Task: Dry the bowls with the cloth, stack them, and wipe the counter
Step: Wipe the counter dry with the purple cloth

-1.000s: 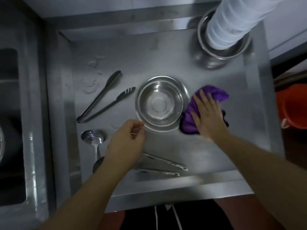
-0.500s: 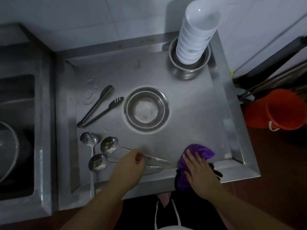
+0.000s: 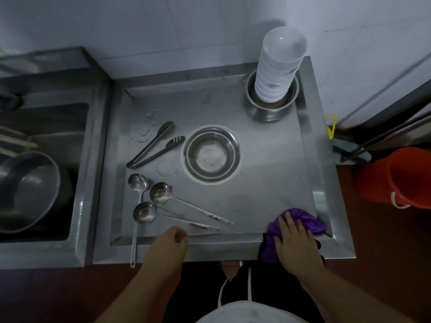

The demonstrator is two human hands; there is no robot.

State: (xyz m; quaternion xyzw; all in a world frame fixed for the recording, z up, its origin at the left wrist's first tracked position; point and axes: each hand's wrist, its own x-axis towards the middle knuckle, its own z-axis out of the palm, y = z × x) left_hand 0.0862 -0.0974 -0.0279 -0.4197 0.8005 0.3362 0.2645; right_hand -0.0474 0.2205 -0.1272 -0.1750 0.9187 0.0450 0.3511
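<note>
A tall stack of white bowls [image 3: 278, 68] stands inside a steel bowl [image 3: 268, 110] at the counter's back right corner. Another steel bowl [image 3: 212, 156] sits alone in the middle of the steel counter [image 3: 268, 173]. My right hand [image 3: 295, 241] lies flat on the purple cloth [image 3: 303, 221], pressing it onto the counter's front right lip. My left hand [image 3: 168, 245] rests as a loose fist on the front edge, holding nothing that I can see.
Steel tongs [image 3: 154, 145] lie left of the middle bowl, with three ladles [image 3: 161, 194] in front of them. Water marks [image 3: 144, 134] remain at the back left. A sink [image 3: 44, 169] with a large pan lies left. An orange bucket [image 3: 396, 176] stands on the floor right.
My right hand has dragged the purple cloth from beside the middle bowl to the counter's front right edge. My left hand pulled back to the front edge. The view rose and widened.
</note>
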